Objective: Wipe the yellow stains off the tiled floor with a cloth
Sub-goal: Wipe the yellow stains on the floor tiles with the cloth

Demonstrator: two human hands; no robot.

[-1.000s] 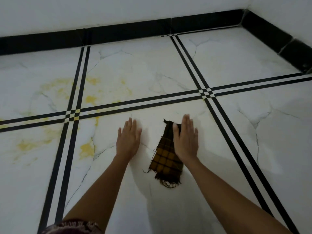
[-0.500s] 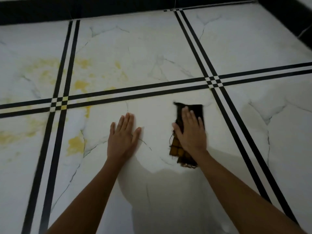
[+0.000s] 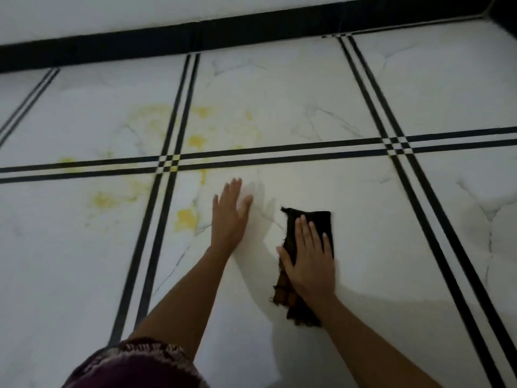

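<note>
A dark brown checked cloth point(image 3: 310, 219) lies flat on the white marble-look tiled floor point(image 3: 363, 191). My right hand point(image 3: 309, 261) presses palm-down on the cloth, fingers spread, covering its middle. My left hand point(image 3: 230, 214) rests flat on the bare tile to the left of the cloth, holding nothing. Yellow stains lie left of my left hand: a bright patch point(image 3: 185, 218) close to it, another point(image 3: 102, 200) further left, and fainter smears point(image 3: 197, 141) beyond the black tile lines.
Double black lines point(image 3: 279, 156) cross the floor in a grid. A black skirting point(image 3: 195, 37) runs along the white wall at the back. Patterned maroon clothing point(image 3: 140, 365) shows at the bottom left.
The view has swung right to left, so the stains sit more centrally. My right hand stays pressed on the cloth, which has slid slightly. My left hand remains flat on the tile.
</note>
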